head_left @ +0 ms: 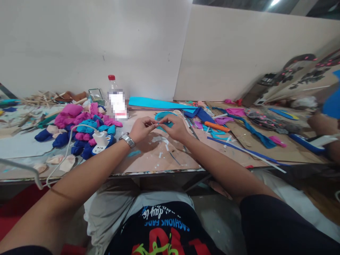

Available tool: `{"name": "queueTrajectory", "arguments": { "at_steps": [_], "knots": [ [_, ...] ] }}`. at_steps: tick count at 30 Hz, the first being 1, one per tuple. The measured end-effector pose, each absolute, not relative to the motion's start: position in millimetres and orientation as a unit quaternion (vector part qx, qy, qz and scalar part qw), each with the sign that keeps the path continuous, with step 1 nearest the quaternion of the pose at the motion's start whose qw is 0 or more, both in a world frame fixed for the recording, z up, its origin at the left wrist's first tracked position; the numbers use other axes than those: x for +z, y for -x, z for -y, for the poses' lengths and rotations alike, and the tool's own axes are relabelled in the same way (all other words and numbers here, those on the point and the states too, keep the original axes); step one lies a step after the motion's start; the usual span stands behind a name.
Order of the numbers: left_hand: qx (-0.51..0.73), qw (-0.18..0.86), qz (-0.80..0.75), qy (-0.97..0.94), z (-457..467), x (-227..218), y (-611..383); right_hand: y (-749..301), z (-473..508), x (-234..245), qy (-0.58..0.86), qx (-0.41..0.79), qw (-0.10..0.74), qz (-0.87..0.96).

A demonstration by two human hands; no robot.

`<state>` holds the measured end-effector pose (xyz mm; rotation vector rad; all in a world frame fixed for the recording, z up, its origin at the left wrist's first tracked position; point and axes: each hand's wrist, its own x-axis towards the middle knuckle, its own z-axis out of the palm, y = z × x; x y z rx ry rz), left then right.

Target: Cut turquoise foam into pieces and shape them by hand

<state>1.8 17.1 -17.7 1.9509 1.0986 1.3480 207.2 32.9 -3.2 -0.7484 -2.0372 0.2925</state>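
My left hand (143, 129), with a metal watch (128, 140) on the wrist, and my right hand (175, 127) meet fingertip to fingertip above the table. Both are closed in a pinch, and whatever is between the fingers is too small to make out. Right behind the fingers is a piece of turquoise material (162, 115), partly covered by them. Below the hands, whitish smears and small scraps (160, 154) mark the tabletop (148, 164).
Stuffed pink and blue cloth pieces (71, 118) heap up at left around a white power strip (102, 142). A red-capped bottle (112, 85) stands behind. Rightward lie an orange-handled tool (217, 126), cloth strips and long thin strips (249, 153). Another person's arm (322, 127) is at far right.
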Motion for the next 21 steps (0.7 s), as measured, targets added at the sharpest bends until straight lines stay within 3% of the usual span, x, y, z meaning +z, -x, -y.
{"name": "queueTrajectory", "arguments": {
  "at_steps": [15,21],
  "knots": [
    [0.507,0.242,-0.386,-0.731,-19.4,-19.6,-1.0,-206.9,-32.9,-1.5,0.314,0.121,0.455,0.824],
    [0.483,0.29,-0.381,-0.733,-22.1,-21.5,-0.5,-208.0,-33.8,-5.4,0.306,0.123,0.46,0.824]
  ]
}}
